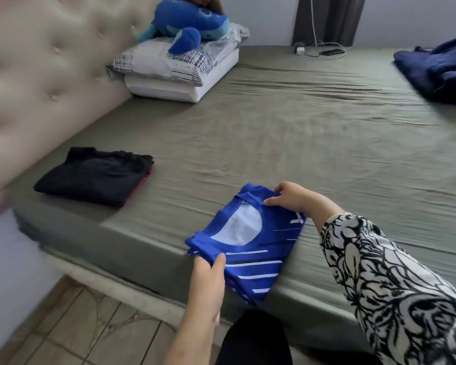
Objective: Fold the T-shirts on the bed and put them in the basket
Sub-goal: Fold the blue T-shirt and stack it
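A folded blue T-shirt with white stripes (258,248) lies at the near edge of the bed (287,143), its white inner collar facing up. My left hand (208,272) grips its near left corner, thumb on top. My right hand (287,197) pinches the far edge by the collar. A small stack of folded T-shirts, black on top with red showing beneath (95,176), sits to the left near the headboard. A dark navy garment (437,69) lies unfolded at the far right. No basket is in view.
Stacked pillows (179,72) with a blue plush toy (187,22) stand at the head of the bed beside the tufted beige headboard (37,83). A charger and cable (319,51) lie at the far edge. Tiled floor (90,325) shows below.
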